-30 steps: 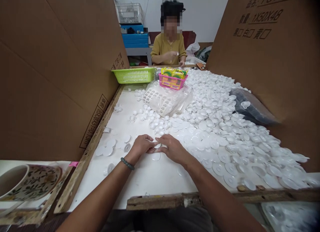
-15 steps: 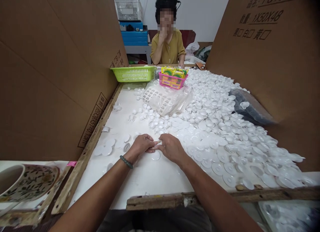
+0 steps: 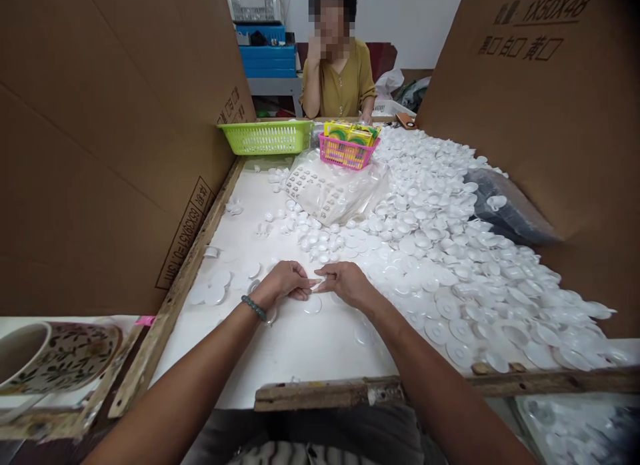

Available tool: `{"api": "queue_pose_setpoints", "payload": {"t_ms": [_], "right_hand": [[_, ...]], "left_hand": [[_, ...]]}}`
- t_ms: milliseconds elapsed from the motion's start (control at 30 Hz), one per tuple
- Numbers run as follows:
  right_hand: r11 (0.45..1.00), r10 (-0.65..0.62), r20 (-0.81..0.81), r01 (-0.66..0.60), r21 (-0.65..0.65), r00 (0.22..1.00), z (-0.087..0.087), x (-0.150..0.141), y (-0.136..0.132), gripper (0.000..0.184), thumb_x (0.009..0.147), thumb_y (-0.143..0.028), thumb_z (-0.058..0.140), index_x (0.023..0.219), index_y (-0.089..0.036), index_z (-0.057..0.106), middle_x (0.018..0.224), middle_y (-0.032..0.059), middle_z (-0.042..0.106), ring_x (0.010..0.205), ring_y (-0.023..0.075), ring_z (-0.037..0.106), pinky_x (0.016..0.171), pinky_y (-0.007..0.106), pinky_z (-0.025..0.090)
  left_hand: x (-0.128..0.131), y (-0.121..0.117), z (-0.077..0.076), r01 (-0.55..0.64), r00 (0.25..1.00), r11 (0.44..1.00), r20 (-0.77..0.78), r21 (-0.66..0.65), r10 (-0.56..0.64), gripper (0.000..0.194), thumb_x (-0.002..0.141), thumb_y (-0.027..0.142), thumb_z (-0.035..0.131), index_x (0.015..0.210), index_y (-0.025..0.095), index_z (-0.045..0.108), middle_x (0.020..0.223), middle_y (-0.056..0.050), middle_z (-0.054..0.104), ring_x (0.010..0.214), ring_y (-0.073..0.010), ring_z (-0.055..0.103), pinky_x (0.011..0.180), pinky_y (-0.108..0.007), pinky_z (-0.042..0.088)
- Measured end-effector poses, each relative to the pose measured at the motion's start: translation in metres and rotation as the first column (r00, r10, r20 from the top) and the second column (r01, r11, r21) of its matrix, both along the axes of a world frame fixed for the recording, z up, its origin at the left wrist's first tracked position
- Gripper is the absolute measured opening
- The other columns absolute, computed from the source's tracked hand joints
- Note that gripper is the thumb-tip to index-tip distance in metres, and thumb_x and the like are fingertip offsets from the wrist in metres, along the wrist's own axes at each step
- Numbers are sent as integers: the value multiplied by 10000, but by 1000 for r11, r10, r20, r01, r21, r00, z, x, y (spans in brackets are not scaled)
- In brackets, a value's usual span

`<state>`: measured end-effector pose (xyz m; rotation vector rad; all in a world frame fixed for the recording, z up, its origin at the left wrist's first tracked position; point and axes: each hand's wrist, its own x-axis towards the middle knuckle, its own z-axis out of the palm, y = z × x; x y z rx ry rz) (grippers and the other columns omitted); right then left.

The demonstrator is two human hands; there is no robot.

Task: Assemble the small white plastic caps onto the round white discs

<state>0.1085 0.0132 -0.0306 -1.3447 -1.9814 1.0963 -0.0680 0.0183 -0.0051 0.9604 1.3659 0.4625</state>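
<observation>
Pinching a small white piece between them, the left hand and the right hand meet above the near middle of the table. Both are closed at the fingertips on that piece, which the fingers partly hide; the left hand's other fingers are curled in. A flat white disc lies on the table just below the hands.

Beyond them, a pink basket holds yellow packets with green on them, reaching above its rim. It stands at the far end of a clear plastic bag, through which rows of small printed marks show. To its left is a green basket; its slotted side hides what it may hold. A large heap of white parts covers the right of the table, running up to a dark plastic bundle.

At the near left, outside the wooden edge, sits a leaf-patterned mug; how full it is cannot be told. At the lower right, a see-through bag contains more white parts. Across the table sits a person, one hand raised to the face.
</observation>
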Motion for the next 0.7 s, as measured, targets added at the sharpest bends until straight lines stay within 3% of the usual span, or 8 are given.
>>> {"api": "queue_pose_setpoints", "payload": {"t_ms": [133,267,333,400,500,600,700], "right_hand": [[999,8,52,-10,44,999,3,1,-4,273,717,-368,661,952,-230,685,584,-44,570,575,109,499,561,229,379],[952,-61,99,28,304,993,8,3,-7,264,781,-382,613,983,-222,666,715,-8,588,682,126,525,627,244,405],[895,-141,137,67,441,980,10,2,-3,297,817,-365,579,1064,-208,625,819,29,588,784,153,528,686,265,419],[852,-192,228,47,521,955,10,1,1,295,843,-314,550,1114,-205,591,876,53,570,836,175,509,691,279,419],[840,-208,357,-21,542,911,8,-1,7,156,857,-230,520,946,-199,644,869,55,548,819,177,487,654,275,399],[843,-206,411,-53,535,888,6,-1,7,171,861,-222,513,763,-184,648,843,53,541,819,175,477,645,272,376],[848,-206,415,-50,528,886,6,-1,4,169,861,-249,521,759,-186,640,847,49,535,821,169,472,652,267,370]], "left_hand": [[4,-8,-1,4,1000,993,-26,115,-1,381,548,302,780,697,155,462,480,16,588,426,-121,566,455,-238,474],[-1,-21,9,39,979,955,-204,293,23,308,639,354,702,766,169,490,472,47,549,414,-108,521,436,-213,400],[-10,-28,19,115,904,918,-423,379,61,251,689,374,646,773,175,518,500,36,561,450,-116,526,458,-214,364],[-18,-35,28,226,767,862,-628,454,130,212,726,378,605,784,186,540,569,16,590,528,-137,550,491,-225,334],[-21,-49,34,358,622,766,-749,534,231,183,783,373,548,847,202,539,676,3,609,617,-159,559,534,-240,319],[-11,-66,28,517,633,667,-764,537,125,173,796,360,550,866,202,537,774,-11,613,669,-158,562,590,-247,354],[4,-76,21,642,593,614,-805,459,-18,158,802,319,544,888,186,548,841,-46,603,725,-175,561,626,-260,380]]}}
